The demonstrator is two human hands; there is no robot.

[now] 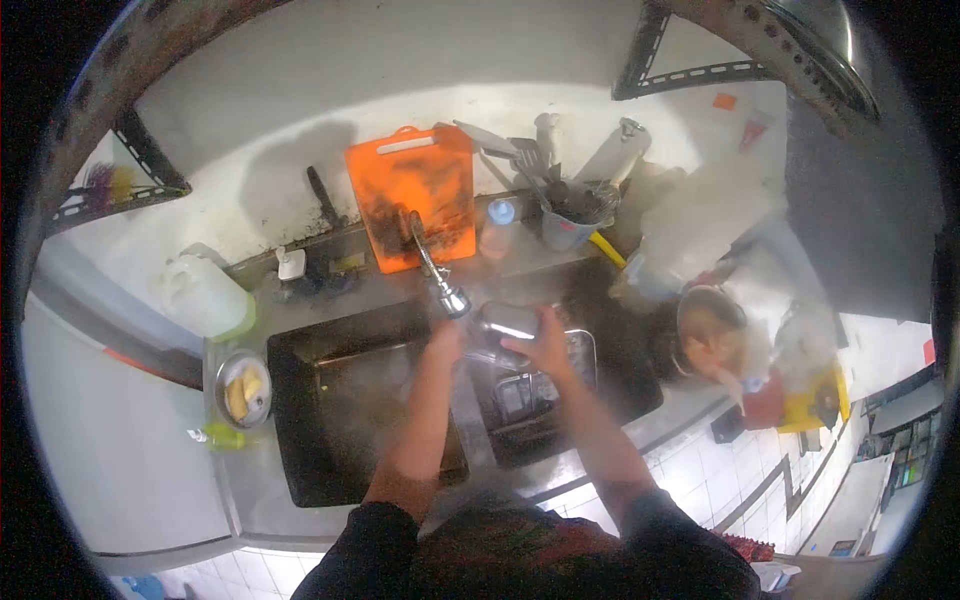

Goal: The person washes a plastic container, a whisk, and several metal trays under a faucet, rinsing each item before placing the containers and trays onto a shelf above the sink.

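A shiny metal container (512,320) with rounded corners is held over the divider between two sinks, and my right hand (546,345) is closed on its right side. Just left of it, my left hand (446,342) is right below the faucet head (453,301); its fingers are blurred and partly hidden. The faucet's curved neck (423,243) rises behind. Below my right hand, a wire rack (582,365) and clear rectangular containers (515,395) sit in the right sink (630,375). The left sink (310,440) is hazy inside.
Behind the faucet, an orange cutting board (415,175) leans on the wall beside a blue-capped bottle (498,230) and a utensil tub (570,232). A white jug (205,295) and a bowl with yellow sponges (243,390) stand left. A pot (712,325) is at right.
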